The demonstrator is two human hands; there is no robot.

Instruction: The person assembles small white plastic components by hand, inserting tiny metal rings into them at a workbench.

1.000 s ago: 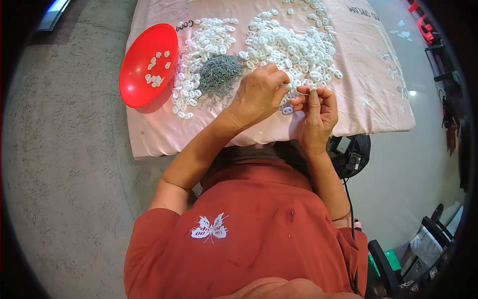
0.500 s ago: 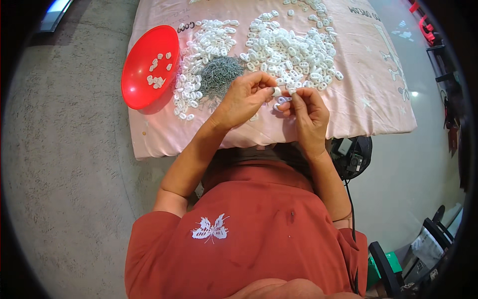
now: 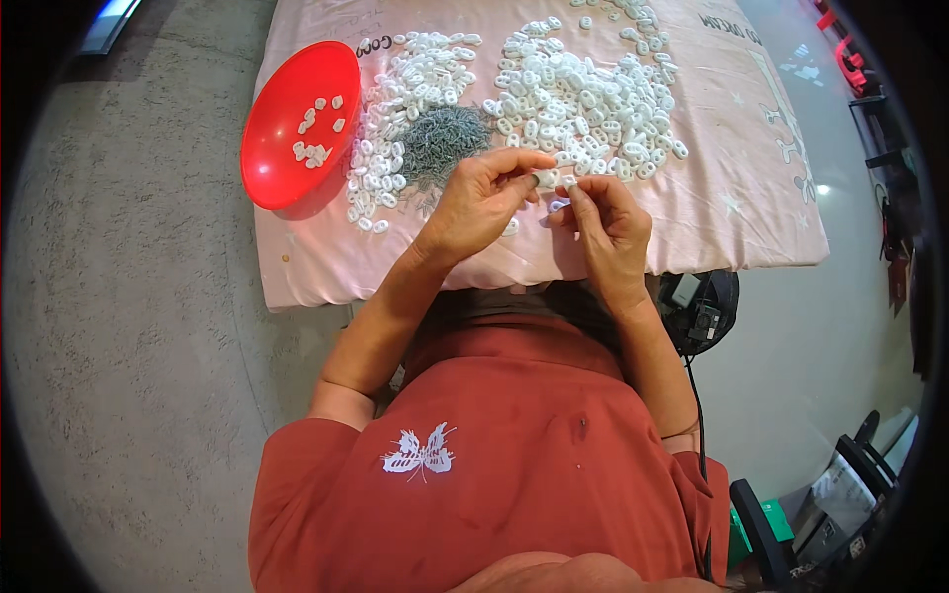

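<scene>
My left hand (image 3: 479,203) is closed in a pinch on a small white plastic piece (image 3: 547,179), held at the tips of thumb and forefinger. Close beside it, my right hand (image 3: 611,225) pinches another small white piece (image 3: 569,182), its shape partly covered by the fingers. Both hands hover over the near part of the table, fingertips almost meeting. Behind them spreads a heap of white oval plastic pieces (image 3: 568,94), many with two holes. Left of that lies a pile of thin grey metal pins or screws (image 3: 445,141), next to a second heap of white pieces (image 3: 420,74).
A red bowl (image 3: 272,119) with several small white pieces in it rests at the table's left side. Pink cloth (image 3: 732,227) covers the table. A black round stool or basket (image 3: 714,311) holding small devices stands under the right edge, with a cable running down.
My two hands have shifted slightly left, still pinching the small white pieces close together. The whole view has moved a little.
</scene>
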